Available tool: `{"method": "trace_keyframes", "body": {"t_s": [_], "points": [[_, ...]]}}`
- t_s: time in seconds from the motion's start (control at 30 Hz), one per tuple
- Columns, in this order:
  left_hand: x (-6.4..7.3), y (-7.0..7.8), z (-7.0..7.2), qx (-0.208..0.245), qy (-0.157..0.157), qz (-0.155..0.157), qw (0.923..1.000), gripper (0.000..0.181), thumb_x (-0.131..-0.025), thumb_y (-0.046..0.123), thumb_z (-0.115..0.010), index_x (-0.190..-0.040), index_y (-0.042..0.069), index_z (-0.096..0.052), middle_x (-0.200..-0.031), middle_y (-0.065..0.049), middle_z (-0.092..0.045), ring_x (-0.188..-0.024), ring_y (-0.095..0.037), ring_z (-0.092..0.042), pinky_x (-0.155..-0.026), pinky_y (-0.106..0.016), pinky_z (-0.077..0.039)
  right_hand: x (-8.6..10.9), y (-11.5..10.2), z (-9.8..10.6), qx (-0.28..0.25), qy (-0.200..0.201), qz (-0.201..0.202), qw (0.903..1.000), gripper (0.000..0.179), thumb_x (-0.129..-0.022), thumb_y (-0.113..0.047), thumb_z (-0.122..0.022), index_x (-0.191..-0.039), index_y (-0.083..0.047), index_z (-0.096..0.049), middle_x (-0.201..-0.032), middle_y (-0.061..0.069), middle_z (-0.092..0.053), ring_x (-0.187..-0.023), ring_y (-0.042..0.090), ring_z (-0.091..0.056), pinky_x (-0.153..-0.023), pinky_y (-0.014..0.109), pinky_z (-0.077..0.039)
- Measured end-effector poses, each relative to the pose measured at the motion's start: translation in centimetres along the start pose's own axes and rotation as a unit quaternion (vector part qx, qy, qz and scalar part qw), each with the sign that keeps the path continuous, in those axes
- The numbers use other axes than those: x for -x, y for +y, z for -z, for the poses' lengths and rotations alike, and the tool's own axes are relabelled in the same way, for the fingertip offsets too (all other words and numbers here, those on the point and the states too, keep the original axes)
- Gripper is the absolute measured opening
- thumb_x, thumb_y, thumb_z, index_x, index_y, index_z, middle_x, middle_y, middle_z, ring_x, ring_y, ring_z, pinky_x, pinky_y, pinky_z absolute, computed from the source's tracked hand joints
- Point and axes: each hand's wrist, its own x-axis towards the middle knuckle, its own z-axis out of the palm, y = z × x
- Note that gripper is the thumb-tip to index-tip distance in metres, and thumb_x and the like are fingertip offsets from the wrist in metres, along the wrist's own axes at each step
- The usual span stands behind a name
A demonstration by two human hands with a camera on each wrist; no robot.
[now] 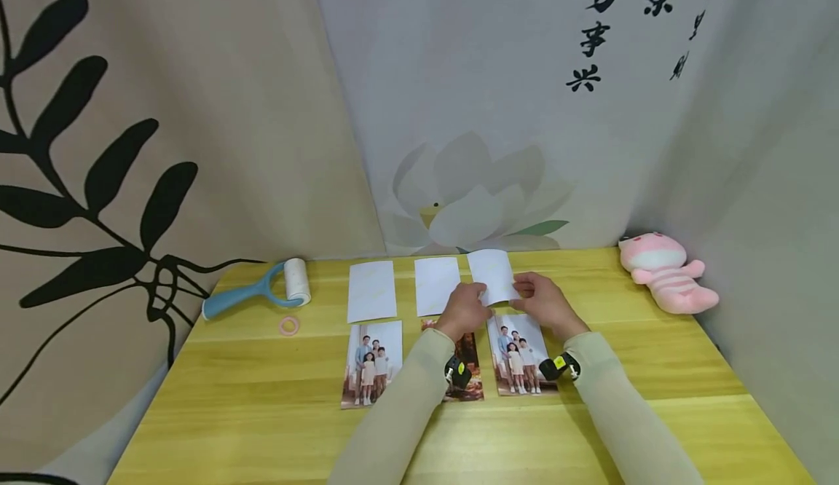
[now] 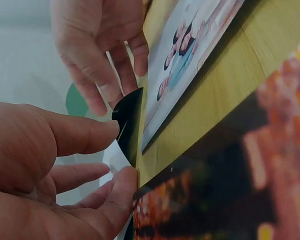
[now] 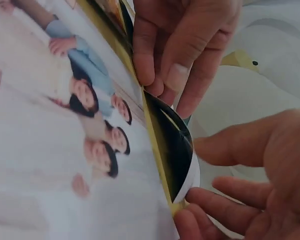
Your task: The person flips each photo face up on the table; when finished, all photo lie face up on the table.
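Note:
A white-backed photo [image 1: 493, 274] lies at the back right of the table, its near edge bowed upward and a dark glossy underside [image 3: 171, 150] showing beneath. My left hand [image 1: 465, 309] pinches its near left corner. At the right side my right hand [image 1: 545, 301] holds the other corner between thumb and fingers. Just in front lies a family photo [image 1: 518, 354], picture side up. Under my left forearm is an orange-brown photo [image 1: 468, 368], partly hidden by the sleeve.
Two more white rectangles [image 1: 371, 290] stand in the back row, with another family photo [image 1: 372, 361] before the left one. On the left lie a blue-handled lint roller [image 1: 255, 290] and a pink ring [image 1: 289, 325]. A pink plush toy [image 1: 668, 274] sits at the back right.

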Motion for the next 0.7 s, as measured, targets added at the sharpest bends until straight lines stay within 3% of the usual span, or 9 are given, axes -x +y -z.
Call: {"method": "trace_keyframes", "body": {"t_s": [0.13, 0.23, 0.33, 0.4, 0.53, 0.7], "points": [[-0.12, 0.07, 0.13, -0.003, 0.009, -0.012, 0.9999, 0.051, -0.094, 0.008, -0.076, -0.142, 0.001, -0.065, -0.141, -0.017, -0.067, -0.117, -0.025, -0.063, -0.096, -0.038, -0.056, -0.22, 0.06, -0.11, 0.05, 0.013, 0.029, 0.9983, 0.054, -0.092, -0.003, -0.077, -0.142, 0.003, -0.058, -0.138, 0.025, -0.064, -0.127, 0.042, -0.061, -0.11, 0.057, -0.05], [-0.13, 0.12, 0.12, 0.001, 0.018, -0.022, 0.9996, 0.042, -0.09, 0.006, -0.078, -0.131, -0.002, -0.071, -0.12, -0.015, -0.074, -0.1, -0.022, -0.063, -0.085, -0.032, -0.055, -0.31, 0.23, -0.13, 0.075, 0.024, 0.037, 0.9962, 0.047, -0.092, -0.003, -0.078, -0.137, 0.001, -0.062, -0.134, 0.023, -0.066, -0.122, 0.04, -0.064, -0.105, 0.055, -0.054], [-0.09, 0.15, 0.04, 0.015, 0.02, -0.022, 0.9994, 0.033, -0.088, 0.003, -0.077, -0.121, -0.003, -0.074, -0.1, -0.015, -0.071, -0.086, -0.022, -0.058, -0.073, -0.03, -0.051, -0.18, 0.21, -0.04, 0.078, 0.028, 0.035, 0.9959, 0.044, -0.094, -0.007, -0.077, -0.136, -0.001, -0.064, -0.136, 0.022, -0.066, -0.12, 0.039, -0.065, -0.099, 0.052, -0.058], [-0.06, 0.19, 0.02, 0.023, 0.023, -0.015, 0.9994, 0.035, -0.089, 0.004, -0.077, -0.123, -0.003, -0.074, -0.105, -0.015, -0.073, -0.088, -0.021, -0.06, -0.074, -0.029, -0.051, -0.02, 0.09, 0.08, 0.068, 0.029, 0.033, 0.9967, 0.046, -0.097, -0.011, -0.077, -0.139, -0.002, -0.063, -0.14, 0.021, -0.064, -0.12, 0.038, -0.066, -0.095, 0.051, -0.059], [0.09, 0.27, 0.03, 0.033, 0.027, 0.0, 0.9991, 0.043, -0.091, 0.006, -0.078, -0.133, 0.0, -0.071, -0.131, -0.016, -0.072, -0.098, -0.021, -0.063, -0.079, -0.03, -0.054, 0.19, -0.25, 0.31, 0.041, 0.032, 0.03, 0.9982, 0.055, -0.098, -0.018, -0.077, -0.147, -0.001, -0.057, -0.144, 0.023, -0.061, -0.119, 0.037, -0.068, -0.093, 0.048, -0.06], [0.17, 0.26, 0.04, 0.054, 0.015, 0.0, 0.9984, 0.034, -0.096, 0.01, -0.075, -0.128, -0.002, -0.071, -0.12, -0.017, -0.07, -0.088, -0.02, -0.058, -0.072, -0.03, -0.05, 0.07, -0.71, 0.33, -0.019, 0.052, 0.003, 0.9985, 0.052, -0.099, -0.022, -0.075, -0.144, 0.0, -0.06, -0.135, 0.023, -0.065, -0.111, 0.031, -0.068, -0.089, 0.038, -0.061]]}}
